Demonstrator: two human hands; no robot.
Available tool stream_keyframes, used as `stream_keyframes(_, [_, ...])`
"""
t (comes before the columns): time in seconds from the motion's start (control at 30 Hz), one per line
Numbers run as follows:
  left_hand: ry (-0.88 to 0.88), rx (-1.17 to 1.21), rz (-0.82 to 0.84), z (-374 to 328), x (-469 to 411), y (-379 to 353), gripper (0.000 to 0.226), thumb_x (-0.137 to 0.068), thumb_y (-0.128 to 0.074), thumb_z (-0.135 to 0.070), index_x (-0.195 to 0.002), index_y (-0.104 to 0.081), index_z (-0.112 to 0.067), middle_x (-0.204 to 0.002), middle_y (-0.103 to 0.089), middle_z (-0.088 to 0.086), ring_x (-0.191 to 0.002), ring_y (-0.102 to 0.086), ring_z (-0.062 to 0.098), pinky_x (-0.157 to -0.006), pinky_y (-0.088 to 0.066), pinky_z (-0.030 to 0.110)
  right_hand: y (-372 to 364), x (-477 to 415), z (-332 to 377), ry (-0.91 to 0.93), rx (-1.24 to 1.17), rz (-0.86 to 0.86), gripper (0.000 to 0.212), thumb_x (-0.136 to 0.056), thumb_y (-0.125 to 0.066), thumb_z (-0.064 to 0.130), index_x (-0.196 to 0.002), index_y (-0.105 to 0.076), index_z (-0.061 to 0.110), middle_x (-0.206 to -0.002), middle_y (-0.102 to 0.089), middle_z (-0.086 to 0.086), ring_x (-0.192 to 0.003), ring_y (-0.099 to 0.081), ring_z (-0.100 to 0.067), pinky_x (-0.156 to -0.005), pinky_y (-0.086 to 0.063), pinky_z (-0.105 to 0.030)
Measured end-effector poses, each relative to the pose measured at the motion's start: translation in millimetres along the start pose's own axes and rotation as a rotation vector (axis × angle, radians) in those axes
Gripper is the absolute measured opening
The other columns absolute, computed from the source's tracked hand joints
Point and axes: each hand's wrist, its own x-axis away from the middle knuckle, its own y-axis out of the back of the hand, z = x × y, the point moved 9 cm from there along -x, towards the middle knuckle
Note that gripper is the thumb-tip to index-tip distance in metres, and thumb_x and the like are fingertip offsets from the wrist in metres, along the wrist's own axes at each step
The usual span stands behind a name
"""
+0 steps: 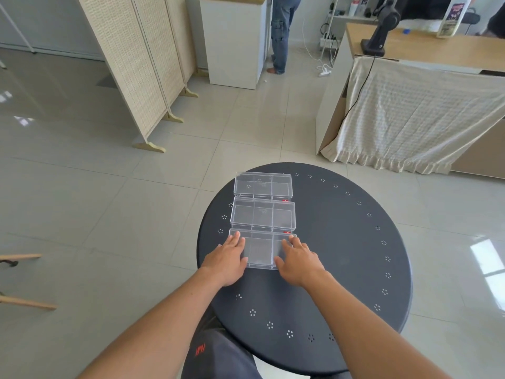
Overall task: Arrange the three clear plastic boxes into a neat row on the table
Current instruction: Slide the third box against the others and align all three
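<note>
Three clear plastic boxes lie one behind another on the left half of a round dark table (341, 242). The far box (263, 186) and the middle box (263, 216) touch along their long sides. The near box (261, 250) sits against the middle one. My left hand (226, 259) lies flat over the near box's left end, fingers spread, thumb at its front edge. My right hand (297, 259) rests the same way on its right end. Both hands press the box from the sides and top; it stays on the table.
The table's edge runs just left of the boxes; its right half is bare dark metal with small hole patterns. Beyond stand a folding screen (142, 69), a white cabinet (235, 42), a cloth-draped counter (418, 110), and a person (281, 34).
</note>
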Motion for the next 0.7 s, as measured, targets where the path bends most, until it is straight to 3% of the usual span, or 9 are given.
stream_keyframes(0.2, [0.004,0.012,0.014,2.5,-3.9,1.3,0.069,-0.114,-0.037,-0.039,-0.173,-0.008,-0.017,-0.181,0.007,-0.002,-0.168,0.0,0.016,-0.135,-0.017,0.045,1.6,-2.9,3.3,0.005,0.025,-0.01,0.063,-0.105,-0.04,0.048,-0.157,-0.033,0.012,-0.17,-0.019,-0.01,-0.152,-0.031,-0.03,-0.118,-0.033,-0.05])
stream_keyframes(0.4, [0.015,0.015,0.032,6.0,-13.3,2.2,0.069,-0.114,-0.037,-0.039,-0.173,-0.008,-0.019,-0.181,0.009,-0.003,-0.168,0.001,0.016,-0.135,-0.018,0.047,2.7,-8.6,3.7,-0.003,0.012,0.002,0.059,-0.105,-0.039,0.046,-0.154,-0.035,0.012,-0.168,-0.019,-0.008,-0.146,-0.038,-0.03,-0.11,-0.041,-0.051])
stream_keyframes(0.7, [0.021,0.017,0.028,7.1,-25.7,6.1,0.07,-0.114,-0.039,-0.039,-0.173,-0.007,-0.019,-0.181,0.009,-0.004,-0.168,0.001,0.015,-0.134,-0.021,0.046,8.3,-20.8,-0.9,-0.003,0.001,0.016,0.067,-0.106,-0.039,0.045,-0.161,-0.023,0.011,-0.17,-0.014,-0.006,-0.148,-0.035,-0.03,-0.109,-0.043,-0.055])
